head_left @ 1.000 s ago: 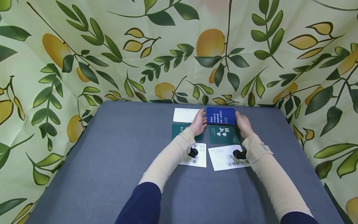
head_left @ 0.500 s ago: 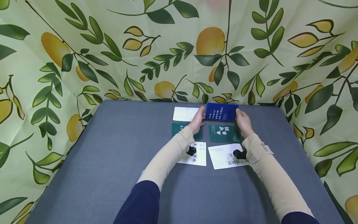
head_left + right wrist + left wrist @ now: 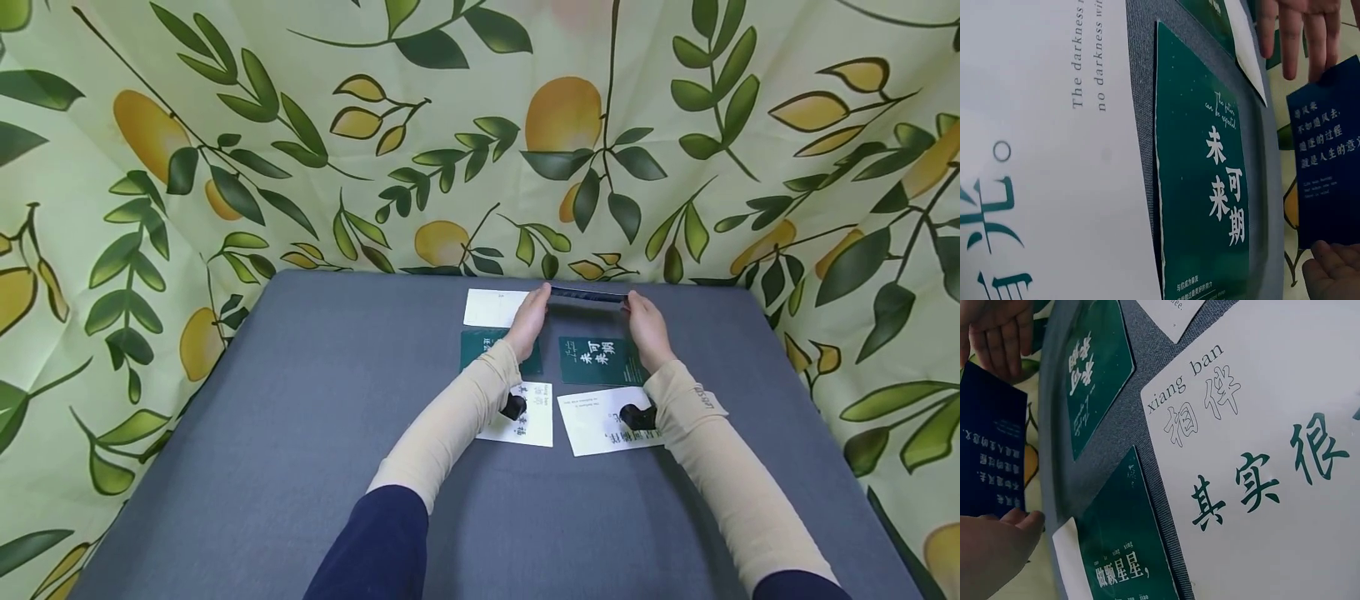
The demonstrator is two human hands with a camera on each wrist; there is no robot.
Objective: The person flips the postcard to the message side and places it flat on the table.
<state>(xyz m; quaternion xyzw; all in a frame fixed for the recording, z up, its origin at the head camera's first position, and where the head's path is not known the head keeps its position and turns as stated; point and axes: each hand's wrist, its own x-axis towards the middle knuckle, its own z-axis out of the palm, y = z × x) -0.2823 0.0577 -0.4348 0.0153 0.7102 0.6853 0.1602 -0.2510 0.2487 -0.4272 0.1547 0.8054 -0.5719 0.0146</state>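
Note:
A dark blue card with white lettering (image 3: pixel 1329 156) is held up off the table between both hands. From the head view it is tilted almost edge-on, a thin dark strip (image 3: pixel 588 295). My left hand (image 3: pixel 529 323) holds its left end and my right hand (image 3: pixel 649 332) its right end. In the left wrist view, the left thumb and a fingertip meet at the card's edge. Below the held card lies a green card with white characters (image 3: pixel 600 360). Another green card (image 3: pixel 475 346) lies partly hidden under the left forearm, with a white card (image 3: pixel 491 308) behind it.
Nearer on the grey-covered table (image 3: pixel 315 433) are two white lettered cards, one on the left (image 3: pixel 537 425) and a slightly turned one on the right (image 3: pixel 596 421). The wrists partly cover them. A fruit-patterned cloth (image 3: pixel 450 100) hangs behind the table.
Both hands have lifted the blue card from its place behind the right green card. Its face, visible to the head camera before, has tipped until only the edge shows.

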